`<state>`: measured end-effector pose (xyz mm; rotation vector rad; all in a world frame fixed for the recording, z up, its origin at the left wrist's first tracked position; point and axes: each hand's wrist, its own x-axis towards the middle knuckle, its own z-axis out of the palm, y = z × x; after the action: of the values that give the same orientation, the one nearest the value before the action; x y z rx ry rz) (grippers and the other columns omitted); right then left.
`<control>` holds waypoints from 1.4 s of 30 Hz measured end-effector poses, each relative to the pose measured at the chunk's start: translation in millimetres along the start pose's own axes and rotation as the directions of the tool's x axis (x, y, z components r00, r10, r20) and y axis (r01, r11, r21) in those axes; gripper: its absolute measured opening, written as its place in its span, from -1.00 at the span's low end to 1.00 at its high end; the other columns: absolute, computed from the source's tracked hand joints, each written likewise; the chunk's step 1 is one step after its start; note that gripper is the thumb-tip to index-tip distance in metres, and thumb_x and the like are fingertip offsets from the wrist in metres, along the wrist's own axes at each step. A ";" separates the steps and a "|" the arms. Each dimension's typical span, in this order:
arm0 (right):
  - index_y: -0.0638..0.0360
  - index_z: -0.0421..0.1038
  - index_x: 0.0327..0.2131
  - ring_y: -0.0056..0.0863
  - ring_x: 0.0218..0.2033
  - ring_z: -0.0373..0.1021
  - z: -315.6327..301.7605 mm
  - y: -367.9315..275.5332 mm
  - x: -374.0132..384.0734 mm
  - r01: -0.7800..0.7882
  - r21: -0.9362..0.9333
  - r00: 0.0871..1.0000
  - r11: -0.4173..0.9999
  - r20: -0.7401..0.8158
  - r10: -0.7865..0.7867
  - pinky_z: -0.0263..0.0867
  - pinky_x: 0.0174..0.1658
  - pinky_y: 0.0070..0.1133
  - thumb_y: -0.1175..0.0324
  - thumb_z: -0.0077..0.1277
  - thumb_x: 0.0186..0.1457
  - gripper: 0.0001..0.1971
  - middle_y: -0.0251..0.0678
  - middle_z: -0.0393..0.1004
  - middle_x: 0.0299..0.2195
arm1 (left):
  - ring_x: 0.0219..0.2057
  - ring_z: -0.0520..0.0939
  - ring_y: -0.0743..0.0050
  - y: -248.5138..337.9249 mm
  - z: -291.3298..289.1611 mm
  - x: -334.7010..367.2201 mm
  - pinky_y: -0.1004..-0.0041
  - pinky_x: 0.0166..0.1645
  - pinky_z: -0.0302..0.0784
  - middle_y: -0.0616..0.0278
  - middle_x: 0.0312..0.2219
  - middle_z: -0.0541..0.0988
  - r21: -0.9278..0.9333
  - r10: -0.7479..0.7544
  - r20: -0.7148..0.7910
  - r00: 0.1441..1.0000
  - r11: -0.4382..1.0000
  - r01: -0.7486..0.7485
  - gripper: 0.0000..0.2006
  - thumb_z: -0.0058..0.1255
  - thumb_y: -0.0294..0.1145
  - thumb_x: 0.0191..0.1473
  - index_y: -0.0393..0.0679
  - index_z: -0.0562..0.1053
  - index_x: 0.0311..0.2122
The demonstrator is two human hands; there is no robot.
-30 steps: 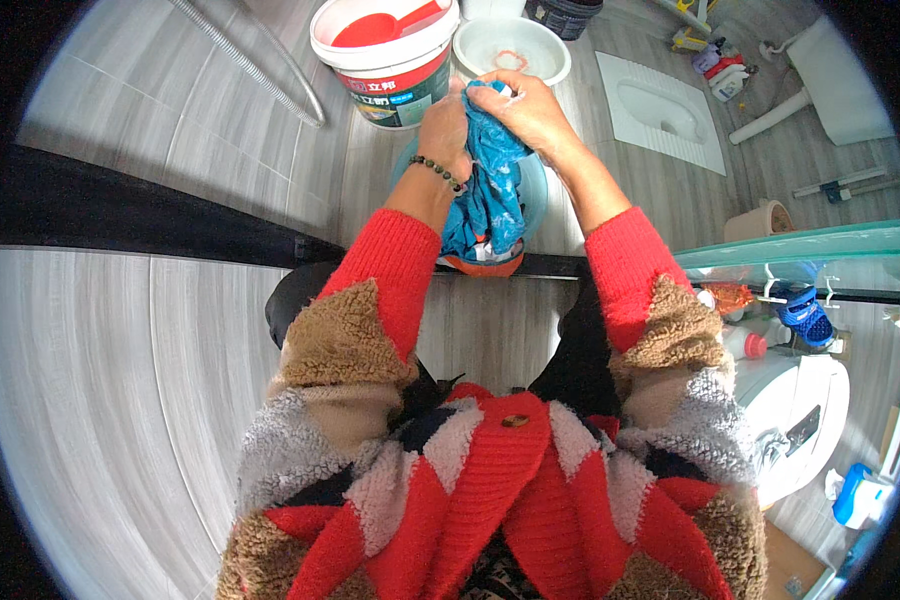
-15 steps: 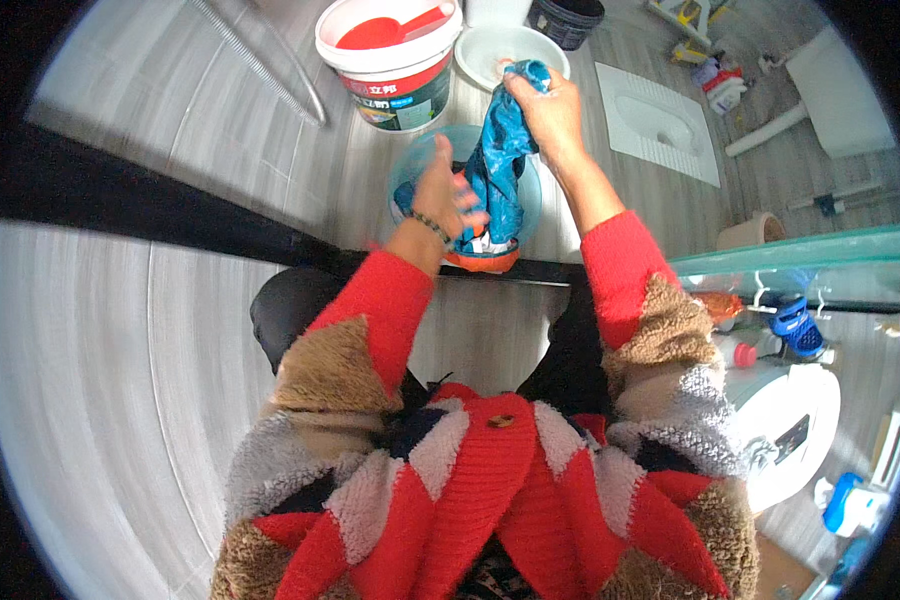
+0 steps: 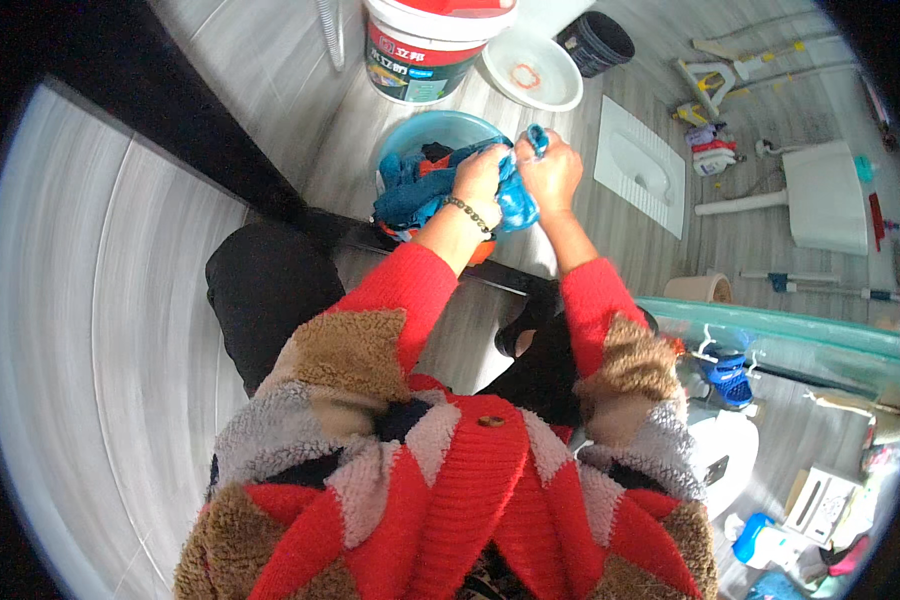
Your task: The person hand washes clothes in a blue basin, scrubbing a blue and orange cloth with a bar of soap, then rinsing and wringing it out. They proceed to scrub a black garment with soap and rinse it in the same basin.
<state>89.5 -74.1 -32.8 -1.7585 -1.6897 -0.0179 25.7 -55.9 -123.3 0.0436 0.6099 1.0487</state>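
Note:
A wet blue garment [image 3: 517, 205] is bunched up between my two hands. My left hand [image 3: 477, 183], with a beaded bracelet at the wrist, is closed round its middle, and my right hand [image 3: 551, 172] grips its upper end, where a small tuft sticks out above the fist. The rest of the garment trails leftward over a translucent blue basin [image 3: 440, 127]. Orange and dark cloth shows in and at the near side of that basin; whether it belongs to the same garment I cannot tell.
Beyond the basin stand a large paint bucket [image 3: 410, 75], a white basin [image 3: 562, 88] and a black bucket [image 3: 598, 47]. A squat toilet [image 3: 642, 165] lies to the right. A black sill [image 3: 340, 229] crosses in front of me, and a glass panel [image 3: 770, 326] juts in from the right.
The left hand has gone from open to gripping the garment. My right hand has come down nearer to it, and the stretched garment is now bunched. The view has shifted slightly.

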 end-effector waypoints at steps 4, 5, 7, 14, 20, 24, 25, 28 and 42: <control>0.16 0.44 -0.52 -0.03 -0.51 0.41 4.4 -15.9 -19.4 0.353 0.205 0.917 0.913 0.118 -0.382 0.32 -0.42 -0.28 0.18 0.05 -0.23 -0.75 -0.02 0.44 -0.58 | -0.41 0.54 0.41 -0.4 -20.5 10.4 0.38 -0.27 0.46 0.26 -0.46 0.51 -0.029 0.042 0.074 0.996 0.999 -0.040 -0.81 0.00 -0.22 -0.03 -0.12 0.44 -0.46; 0.17 0.43 -0.55 -0.01 -0.51 0.40 6.0 -16.8 -21.0 0.246 0.076 0.946 0.966 0.197 -0.257 0.32 -0.41 -0.26 0.16 0.04 -0.22 -0.74 -0.01 0.42 -0.59 | -0.40 0.55 0.38 -0.7 -23.2 9.3 0.36 -0.26 0.47 0.23 -0.45 0.51 -0.066 -0.003 0.066 0.998 0.998 0.008 -0.79 -0.02 -0.21 0.00 -0.13 0.44 -0.45; 0.20 0.44 -0.53 0.00 -0.48 0.41 11.9 -7.7 -15.6 0.000 -0.082 0.987 0.997 0.159 0.013 0.31 -0.38 -0.24 0.14 0.03 -0.15 -0.72 0.02 0.44 -0.57 | -0.43 0.54 0.38 -2.0 -20.4 4.9 0.38 -0.27 0.49 0.22 -0.47 0.51 -0.224 -0.244 0.121 0.962 0.938 0.266 -0.83 -0.01 -0.26 0.01 -0.14 0.44 -0.44; 0.17 0.46 -0.49 -0.07 -0.50 0.43 36.1 67.6 35.1 -0.103 0.223 0.991 0.969 -0.061 0.119 0.31 -0.42 -0.32 0.04 0.01 0.00 -0.65 -0.04 0.46 -0.59 | -0.13 0.50 0.08 14.3 2.4 -19.0 -0.09 -0.03 0.34 0.13 -0.09 0.42 0.296 0.212 -0.219 0.952 0.944 -0.142 -0.62 -0.16 -0.08 0.14 -0.07 0.29 -0.02; 0.16 0.43 -0.52 -0.36 -0.48 0.38 3.3 -0.4 -19.0 0.234 0.266 0.924 0.935 0.237 -0.299 0.27 -0.38 -0.49 0.29 0.10 -0.06 -0.84 -0.27 0.44 -0.49 | 0.09 0.28 -0.04 21.0 -22.5 -11.7 -0.04 0.15 0.12 0.01 0.01 0.34 -0.411 -0.155 0.698 0.699 0.713 0.568 -0.32 -0.32 0.26 0.07 0.02 0.08 0.18; 0.14 0.41 -0.64 -0.17 -0.45 0.36 3.6 -28.3 -61.3 0.388 0.171 0.892 0.906 0.176 -0.415 0.27 -0.33 -0.41 0.25 0.13 -0.15 -0.80 -0.18 0.42 -0.53 | -0.17 0.45 0.26 15.0 -42.4 1.1 0.21 0.00 0.31 0.11 -0.26 0.46 0.071 -0.202 0.423 0.883 0.979 0.191 -0.63 -0.24 -0.01 0.16 -0.08 0.34 -0.13; 0.14 0.42 -0.67 -0.16 -0.53 0.36 6.1 -24.9 -60.2 0.406 0.261 0.893 0.876 0.091 -0.441 0.27 -0.40 -0.38 0.20 0.09 -0.09 -0.74 -0.15 0.41 -0.61 | -0.23 0.47 0.31 9.3 -42.2 4.4 0.25 -0.03 0.34 0.15 -0.32 0.47 0.185 -0.138 0.549 0.824 0.982 0.042 -0.70 -0.22 -0.07 0.16 -0.07 0.36 -0.20; 0.17 0.43 -0.67 -0.10 -0.59 0.37 13.5 -2.4 -30.9 -0.001 0.075 0.982 0.997 0.190 -0.013 0.27 -0.46 -0.31 0.11 0.05 -0.04 -0.66 -0.08 0.39 -0.68 | -0.49 0.53 0.38 -20.0 -32.0 11.0 0.38 -0.23 0.45 0.25 -0.51 0.51 -0.187 -0.109 0.304 0.946 0.967 0.172 -0.68 -0.12 -0.07 0.06 -0.13 0.48 -0.40; 0.13 0.40 -0.58 -0.02 -0.49 0.40 13.6 35.5 -1.8 -0.059 -0.040 0.996 0.997 -0.073 0.056 0.29 -0.42 -0.26 0.08 -0.05 0.02 -0.68 -0.02 0.42 -0.62 | -0.53 0.56 0.48 -8.3 -4.1 1.5 0.45 -0.37 0.52 0.30 -0.50 0.54 0.127 0.116 0.044 0.992 0.984 -0.121 -0.86 -0.04 -0.28 0.00 -0.09 0.46 -0.40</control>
<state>114.7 -66.2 -60.2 -1.8157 -1.5972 -0.0909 30.9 -60.0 -130.0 0.2148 0.6479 1.1201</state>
